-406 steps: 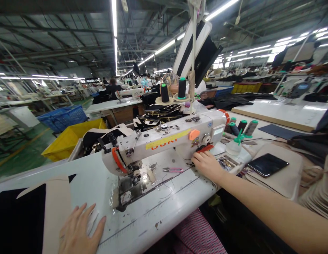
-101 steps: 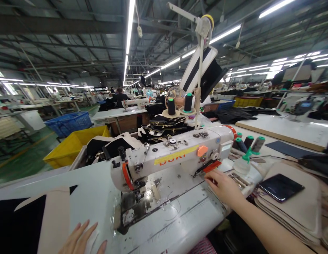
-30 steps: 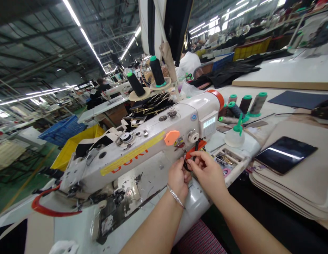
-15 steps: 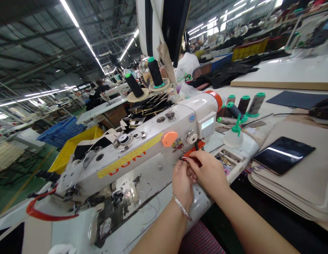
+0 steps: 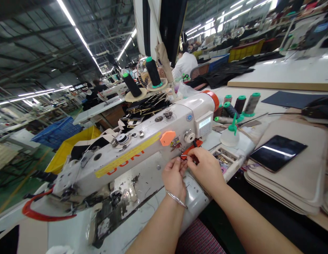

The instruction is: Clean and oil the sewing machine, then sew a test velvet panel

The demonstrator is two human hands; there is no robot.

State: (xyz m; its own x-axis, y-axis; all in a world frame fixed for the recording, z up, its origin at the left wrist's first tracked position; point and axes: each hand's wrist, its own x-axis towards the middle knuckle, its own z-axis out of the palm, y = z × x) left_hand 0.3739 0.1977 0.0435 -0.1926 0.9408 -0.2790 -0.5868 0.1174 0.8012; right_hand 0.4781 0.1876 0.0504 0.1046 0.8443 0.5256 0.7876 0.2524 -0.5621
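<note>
My left hand [image 5: 174, 180] and right hand [image 5: 206, 169] are close together in front of the sewing machine [image 5: 132, 151], just below its red plate [image 5: 191, 149]. Both hands are curled, with the fingertips [image 5: 183, 160] pinched toward each other around something thin, too small for me to make out. A metal bangle [image 5: 175, 198] sits on my left wrist. The machine stands on the white counter [image 5: 150, 187], with 2 black thread cones [image 5: 142, 81] on a stand at its far side. To my right, a tray of small parts [image 5: 223, 158] and a plastic squeeze bottle [image 5: 229, 137] sit just beyond my right hand, and farther right a black tablet [image 5: 277, 153] lies on a stack of beige fabric pieces [image 5: 285, 187].
</note>
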